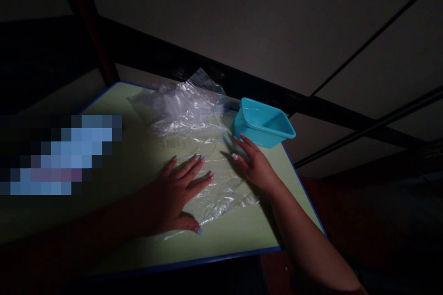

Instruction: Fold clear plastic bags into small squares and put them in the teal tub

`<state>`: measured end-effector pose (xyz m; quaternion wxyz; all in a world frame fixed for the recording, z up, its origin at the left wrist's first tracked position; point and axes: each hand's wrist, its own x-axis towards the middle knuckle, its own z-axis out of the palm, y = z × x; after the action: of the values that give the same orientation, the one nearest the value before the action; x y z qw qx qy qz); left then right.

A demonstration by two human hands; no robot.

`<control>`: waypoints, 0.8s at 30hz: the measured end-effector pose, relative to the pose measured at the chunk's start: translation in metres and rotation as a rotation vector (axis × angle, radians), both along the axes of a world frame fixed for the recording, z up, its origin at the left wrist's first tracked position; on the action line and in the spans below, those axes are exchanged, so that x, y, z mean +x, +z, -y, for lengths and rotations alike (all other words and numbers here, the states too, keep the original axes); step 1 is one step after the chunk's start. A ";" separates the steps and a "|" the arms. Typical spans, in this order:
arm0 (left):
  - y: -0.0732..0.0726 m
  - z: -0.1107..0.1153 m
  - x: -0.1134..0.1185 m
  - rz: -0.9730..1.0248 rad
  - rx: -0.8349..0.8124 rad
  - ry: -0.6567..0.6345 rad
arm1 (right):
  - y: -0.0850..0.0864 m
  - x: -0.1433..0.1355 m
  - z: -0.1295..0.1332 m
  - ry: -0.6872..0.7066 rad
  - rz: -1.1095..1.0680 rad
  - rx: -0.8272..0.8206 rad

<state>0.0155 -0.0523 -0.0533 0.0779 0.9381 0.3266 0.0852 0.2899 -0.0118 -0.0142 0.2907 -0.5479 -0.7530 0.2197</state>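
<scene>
My left hand (176, 196) lies spread on a sheet of thin clear plastic (216, 196), which looks like a bag, near the front of the table. Just above the right part of that plastic is my right hand (254, 163), its fingers apart and nothing between them. Whether its fingertips touch the plastic I cannot tell. Beyond both hands, more clear plastic (187, 106) sits in a crumpled heap. A turquoise plastic tub (254, 133) stands at the back right, close to the fingertips of my right hand; I see no contents in it.
The pale green table (242, 235) has a blue edge. Light wall panels (259, 27) with dark strips rise behind it. A pixelated bright patch (69, 152) covers the left side. The room is dim, and a reddish floor (311, 193) shows at right.
</scene>
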 end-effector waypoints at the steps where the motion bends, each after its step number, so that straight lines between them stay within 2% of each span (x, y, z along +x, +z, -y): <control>1: 0.001 0.000 0.001 0.010 0.021 0.015 | 0.004 -0.005 0.008 0.074 0.147 0.023; 3: 0.001 -0.001 0.002 0.033 0.064 0.057 | 0.011 -0.015 0.024 0.267 0.337 0.003; 5: 0.000 -0.002 0.002 0.037 0.091 0.090 | 0.014 -0.025 0.037 0.461 0.426 -0.046; 8: -0.004 -0.002 0.001 -0.003 0.077 0.098 | 0.015 -0.035 0.047 0.622 0.481 -0.122; 11: -0.006 -0.002 0.000 -0.038 0.041 0.096 | 0.014 -0.035 0.046 0.557 0.548 -0.198; 17: -0.004 -0.001 -0.001 -0.044 0.015 0.096 | 0.010 -0.020 0.033 0.100 0.740 -0.272; 19: -0.002 -0.002 -0.001 -0.045 0.002 0.090 | 0.007 -0.019 0.031 0.016 0.755 -0.239; 21: 0.001 -0.004 -0.001 -0.052 -0.017 0.084 | 0.006 -0.022 0.032 0.046 0.729 -0.158; 24: 0.007 -0.006 0.000 -0.070 -0.056 0.046 | 0.005 -0.027 0.036 0.261 0.673 -0.104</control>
<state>0.0154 -0.0464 -0.0460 0.0906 0.9301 0.3530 0.0450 0.2633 -0.0480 -0.0088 -0.0324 -0.5028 -0.8580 0.1005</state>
